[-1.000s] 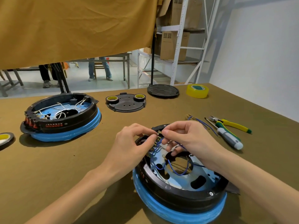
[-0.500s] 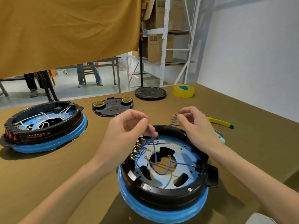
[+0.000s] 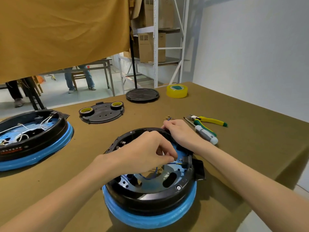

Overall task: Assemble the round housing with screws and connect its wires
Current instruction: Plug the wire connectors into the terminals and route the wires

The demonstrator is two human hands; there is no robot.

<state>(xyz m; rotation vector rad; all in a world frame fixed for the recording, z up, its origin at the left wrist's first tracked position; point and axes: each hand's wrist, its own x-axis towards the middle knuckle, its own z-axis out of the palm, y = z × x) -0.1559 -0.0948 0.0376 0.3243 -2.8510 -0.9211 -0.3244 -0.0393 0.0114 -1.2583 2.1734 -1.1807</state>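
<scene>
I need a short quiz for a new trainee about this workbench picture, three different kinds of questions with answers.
1. True or false: the left hand pinches a blue wire inside the near housing.
2. Which tool lies next to the screwdriver? A pliers B hammer C scissors
3. Fill in: the right hand rests on the housing's far ____.

Key: 1 true; 2 A; 3 rim

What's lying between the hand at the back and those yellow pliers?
A grey-handled screwdriver lies between the right hand and the yellow-handled pliers, seen from the head view.
</scene>
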